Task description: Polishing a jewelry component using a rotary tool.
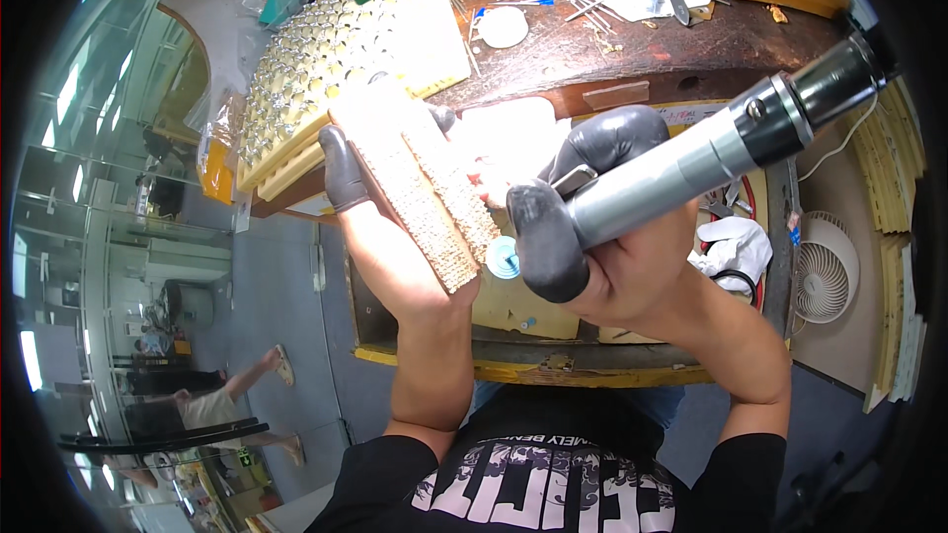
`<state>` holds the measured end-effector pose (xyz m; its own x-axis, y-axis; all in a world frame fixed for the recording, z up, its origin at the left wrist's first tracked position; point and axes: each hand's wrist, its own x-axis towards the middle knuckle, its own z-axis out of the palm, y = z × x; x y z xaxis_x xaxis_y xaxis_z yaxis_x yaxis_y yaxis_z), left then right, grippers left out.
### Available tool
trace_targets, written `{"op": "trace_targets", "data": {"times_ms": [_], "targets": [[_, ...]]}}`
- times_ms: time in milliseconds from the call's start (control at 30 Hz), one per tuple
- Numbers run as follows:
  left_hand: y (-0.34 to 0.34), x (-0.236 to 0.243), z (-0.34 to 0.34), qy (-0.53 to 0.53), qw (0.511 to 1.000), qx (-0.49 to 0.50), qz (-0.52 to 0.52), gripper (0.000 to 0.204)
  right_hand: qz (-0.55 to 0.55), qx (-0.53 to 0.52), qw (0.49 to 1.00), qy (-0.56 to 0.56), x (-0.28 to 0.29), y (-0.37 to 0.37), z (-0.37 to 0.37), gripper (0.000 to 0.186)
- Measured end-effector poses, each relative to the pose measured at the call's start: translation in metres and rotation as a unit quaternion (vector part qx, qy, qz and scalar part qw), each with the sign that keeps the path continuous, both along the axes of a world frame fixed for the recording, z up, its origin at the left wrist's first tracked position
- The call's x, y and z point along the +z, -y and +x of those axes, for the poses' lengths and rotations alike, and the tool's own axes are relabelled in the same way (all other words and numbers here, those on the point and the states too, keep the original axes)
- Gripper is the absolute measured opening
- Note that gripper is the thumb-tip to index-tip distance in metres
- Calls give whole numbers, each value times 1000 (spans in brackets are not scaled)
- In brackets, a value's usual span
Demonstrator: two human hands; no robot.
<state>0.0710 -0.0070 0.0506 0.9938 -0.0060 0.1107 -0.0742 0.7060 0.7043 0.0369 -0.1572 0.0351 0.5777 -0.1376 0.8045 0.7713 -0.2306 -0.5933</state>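
Note:
My left hand (387,243) is closed around a pale block with rough, tan, textured sides (427,202). A dark groove runs along its length, and glare washes out its far end. Black covers sit on the fingertips of both hands. My right hand (624,262) grips a grey, cylindrical rotary handpiece (664,176), with the thumb and forefinger near its front end. A small light-blue disc (502,258) shows at the working end, beside the near end of the block. Whether the disc touches the block I cannot tell.
Beyond my left hand, a yellowish tray holds several shiny metal pieces (296,74). Thin metal tools and a white round piece (504,27) lie on the dark wooden bench (632,54). An open drawer (523,367) lies below my hands. A white fan (828,266) stands right.

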Motion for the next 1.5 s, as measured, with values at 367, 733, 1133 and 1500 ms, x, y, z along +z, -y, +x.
{"op": "trace_targets", "data": {"times_ms": [367, 733, 1133, 1500], "targets": [[7, 5, -3, -8, 998, 66, 21, 56, -10, 13, 999, -40, 1, 4, -1, 12], [7, 5, -4, -7, 998, 54, 25, 58, -31, -30, 999, 3, 1, 2, 0, 10], [10, 8, -5, -27, 996, 79, 31, 63, -29, -23, 999, 17, 1, 3, 2, 11], [9, 6, -4, -17, 997, 71, 37, 58, -19, -21, 1000, 9, 0, 5, 0, 10]]}}
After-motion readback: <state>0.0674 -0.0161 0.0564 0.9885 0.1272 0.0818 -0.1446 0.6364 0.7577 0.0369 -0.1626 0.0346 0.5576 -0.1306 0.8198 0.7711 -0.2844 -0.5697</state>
